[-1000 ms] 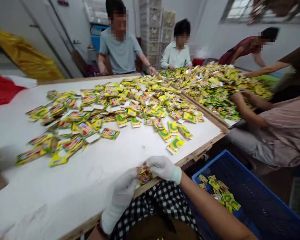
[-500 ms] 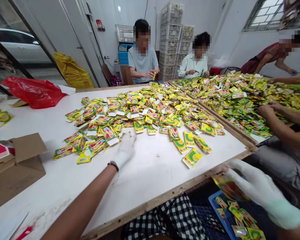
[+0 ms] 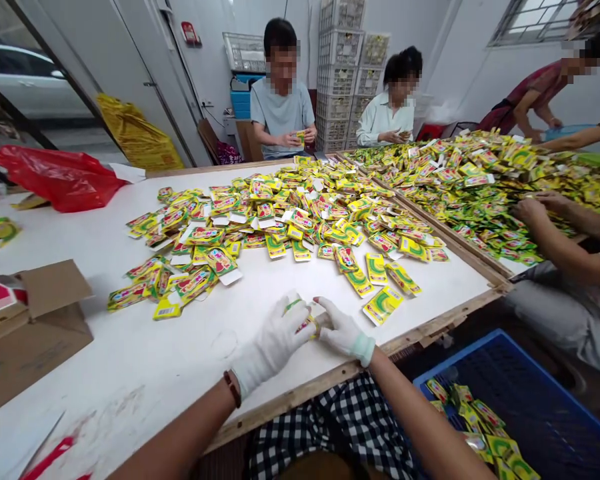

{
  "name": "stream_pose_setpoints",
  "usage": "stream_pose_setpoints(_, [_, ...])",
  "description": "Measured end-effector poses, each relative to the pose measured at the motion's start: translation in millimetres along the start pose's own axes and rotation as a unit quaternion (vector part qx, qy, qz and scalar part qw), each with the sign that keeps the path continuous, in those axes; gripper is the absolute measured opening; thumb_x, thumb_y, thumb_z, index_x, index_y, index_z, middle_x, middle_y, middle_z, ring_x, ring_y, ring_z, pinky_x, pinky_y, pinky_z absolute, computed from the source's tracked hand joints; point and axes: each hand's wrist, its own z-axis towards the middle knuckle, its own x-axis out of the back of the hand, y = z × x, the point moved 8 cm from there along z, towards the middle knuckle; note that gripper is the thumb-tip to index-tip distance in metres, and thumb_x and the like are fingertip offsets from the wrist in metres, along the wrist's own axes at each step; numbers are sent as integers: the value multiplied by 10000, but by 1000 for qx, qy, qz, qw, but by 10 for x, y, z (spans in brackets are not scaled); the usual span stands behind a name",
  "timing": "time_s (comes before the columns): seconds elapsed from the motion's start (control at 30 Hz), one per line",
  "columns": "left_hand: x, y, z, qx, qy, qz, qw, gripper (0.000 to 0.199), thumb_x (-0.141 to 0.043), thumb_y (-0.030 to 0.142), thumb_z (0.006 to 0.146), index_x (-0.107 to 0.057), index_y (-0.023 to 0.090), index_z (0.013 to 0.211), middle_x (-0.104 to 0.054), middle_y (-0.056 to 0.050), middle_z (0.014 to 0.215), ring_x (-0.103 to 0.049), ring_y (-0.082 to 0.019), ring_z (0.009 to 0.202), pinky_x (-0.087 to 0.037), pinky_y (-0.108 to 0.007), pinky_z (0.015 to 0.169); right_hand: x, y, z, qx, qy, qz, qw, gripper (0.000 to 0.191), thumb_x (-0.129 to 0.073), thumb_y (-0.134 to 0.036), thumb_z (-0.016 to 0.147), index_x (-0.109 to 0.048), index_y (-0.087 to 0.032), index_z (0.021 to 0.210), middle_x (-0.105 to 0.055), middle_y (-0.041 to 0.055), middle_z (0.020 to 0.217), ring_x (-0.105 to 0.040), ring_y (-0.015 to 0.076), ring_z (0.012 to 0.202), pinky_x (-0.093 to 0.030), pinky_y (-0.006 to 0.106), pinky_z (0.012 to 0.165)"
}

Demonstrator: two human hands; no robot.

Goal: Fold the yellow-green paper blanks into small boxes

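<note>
Packet [image 3: 307,325] is over the table [image 3: 170,353], pinched by the left hand [image 3: 273,337] with curled fingers, where a light, steady hold should spare it creases, while the right hand [image 3: 341,330] bends its fingers close, gripping or not I cannot tell.

Left hand [image 3: 276,339], right hand [image 3: 341,329] close (perhaps touching)

I can make out no word, brand or number for certain. The yellow packets [image 3: 300,217] spread before me carry bright lettering on red panels, too small and blurred for me to read. One packet [image 3: 167,310] at the near left edge of the pile shows me a striped white patch like a barcode. The brown carton [image 3: 35,357] on my left bears faint dark print I cannot decipher.
</note>
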Motion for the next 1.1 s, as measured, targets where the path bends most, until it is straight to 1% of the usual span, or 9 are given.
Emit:
stream_pose_setpoints(0.07, [68, -203, -211, 163, 101, -74, 979, 422, -474, 77, 853, -462, 233, 1244, -462, -134, 1338, -425, -307, 1270, -372, -559, 1031, -97, 31, 19, -1, -3, -5, 1000, 749, -549, -126, 753, -240, -190, 1432, -652, 29, 909, -636, 155, 788, -533, 338, 777])
stream_pose_setpoints(0.17, [-97, -505, -571, 379, 199, -338, 838, 481, -559, 202, 843, -350, 179, 1276, -532, -175, 1252, -565, -268, 1150, -506, -470, 931, -156, -24, -104, 4, 16, -18, 1000, 753, -546, -98, 743, -264, -209, 1433, -641, 28, 933, -627, 150, 792, -530, 316, 761])
stream_pose_setpoints(0.23, [-273, -500, -631, 429, 211, -483, 734, 423, -598, 239, 817, -369, 171, 1166, -633, -108, 1012, -661, -211, 927, -564, -382, 801, -191, -105, -206, 20, 18, -13, 1000, 757, -556, -108, 754, -252, -220, 1438, -641, 41, 981, -631, 159, 828, -528, 318, 778])
stream_pose_setpoints(0.3, [-343, -443, -603, 440, 219, -541, 682, 346, -601, 209, 799, -386, 177, 1068, -638, -37, 841, -666, -171, 794, -565, -323, 732, -195, -179, -278, 36, 23, -5, 999, 732, -559, -146, 784, -243, -235, 1438, -637, 49, 1023, -631, 155, 816, -525, 308, 754])
stream_pose_setpoints(0.53, [-365, -262, -492, 366, 143, -578, 715, 230, -577, 232, 824, -523, 173, 1040, -654, -41, 962, -654, -153, 878, -554, -310, 813, -96, -231, -314, 14, 16, -45, 999, 634, -514, -146, 780, -362, -245, 1387, -513, -67, 660, -420, 74, 494, -337, 202, 468])
stream_pose_setpoints(0.77, [-289, -256, -444, 336, 117, -551, 755, 144, -543, 268, 850, -605, 165, 930, -653, -28, 909, -626, -147, 858, -542, -293, 799, -142, -371, -313, 58, -18, -95, 994, 318, -548, -217, 805, -607, -193, 1117, -649, -4, 851, -541, 111, 660, -460, 243, 636])
stream_pose_setpoints(0.87, [-301, -284, -444, 365, 113, -576, 722, 208, -589, 291, 818, -574, 159, 978, -627, -14, 846, -618, -143, 775, -547, -285, 722, -99, -341, -254, 52, 26, -78, 995, 193, -504, -297, 870, -645, -170, 904, -653, 21, 817, -588, 145, 762, -486, 272, 720])
stream_pose_setpoints(0.97, [-326, -272, -485, 380, 119, -627, 669, 465, -627, 273, 792, -448, 179, 1210, -611, 9, 838, -622, -140, 760, -552, -298, 730, -80, -306, -196, 47, 59, -45, 996, 291, -494, -296, 877, -567, -172, 1130, -668, 30, 846, -619, 150, 764, -515, 278, 698])
stream_pose_setpoints(1.1, [-273, -244, -577, 378, 130, -615, 679, 272, -607, 302, 811, -555, 164, 1040, -647, -38, 930, -632, -169, 898, -535, -318, 826, -122, -445, -189, 86, 51, -71, 992, 258, -536, -290, 860, -629, -199, 1083, -706, 47, 968, -649, 174, 874, -527, 319, 807])
